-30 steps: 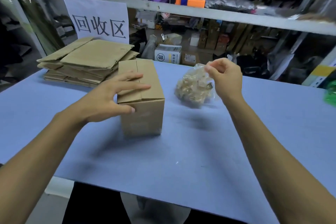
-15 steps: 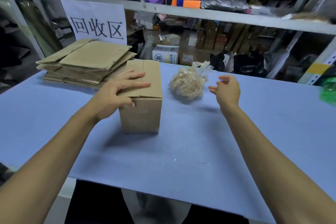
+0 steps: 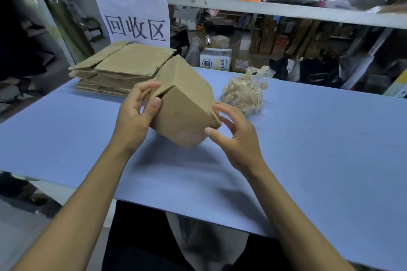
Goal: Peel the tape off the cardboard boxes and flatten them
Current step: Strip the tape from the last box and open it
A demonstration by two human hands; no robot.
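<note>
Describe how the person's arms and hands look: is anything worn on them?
Both arms are bare up to the frame's edge, with no sleeves in view. The left hand and the right hand wear no gloves, and no rings, watch or wristband show. Fingernails are short and unpainted.

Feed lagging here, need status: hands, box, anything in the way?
Left hand grips cardboard box, tilted. Right hand fingertips at its lower right corner, no firm grip. Tape wad and flattened stack sit behind, clear.

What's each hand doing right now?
Left hand: holding the box, tilted.
Right hand: open, fingers touching the box's corner.
</note>
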